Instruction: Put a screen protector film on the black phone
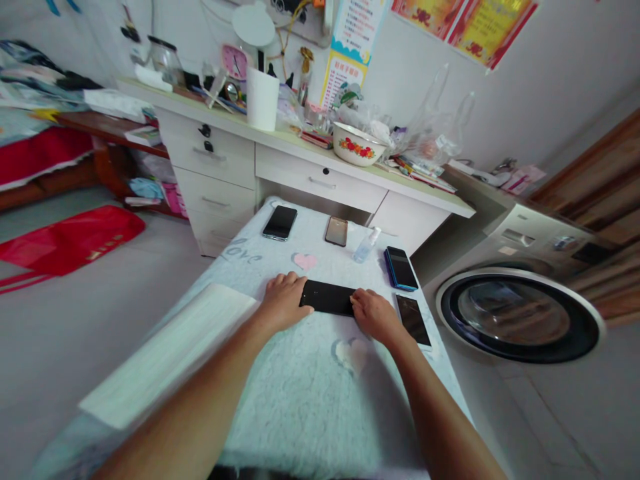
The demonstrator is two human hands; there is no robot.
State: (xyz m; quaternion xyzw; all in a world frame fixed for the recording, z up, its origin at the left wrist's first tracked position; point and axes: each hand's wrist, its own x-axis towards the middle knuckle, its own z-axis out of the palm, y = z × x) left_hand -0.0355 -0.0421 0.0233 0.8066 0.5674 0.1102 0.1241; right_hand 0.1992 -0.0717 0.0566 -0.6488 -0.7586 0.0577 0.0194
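A black phone (327, 298) lies crosswise on the cloth-covered table (320, 400), its plain dark face up. My left hand (286, 300) grips its left end, thumb along the near edge. At the other end, my right hand (373, 312) has its fingers curled over the phone's right edge. Beyond them are a small clear spray bottle (367, 245) with bluish liquid and a brownish phone case (337, 231). Another dark phone (280, 223) rests at the far left. Right of my right hand lie a blue-cased phone (401, 269) and a white-edged phone (413, 321).
A folded pale cloth (175, 353) covers the table's left side. Behind stands a white desk (320, 180) bearing a floral enamel bowl (357, 145) and a white cylinder (263, 100). A front-loading washing machine (525, 227) is at the right. Red fabric (80, 237) lies on the left floor.
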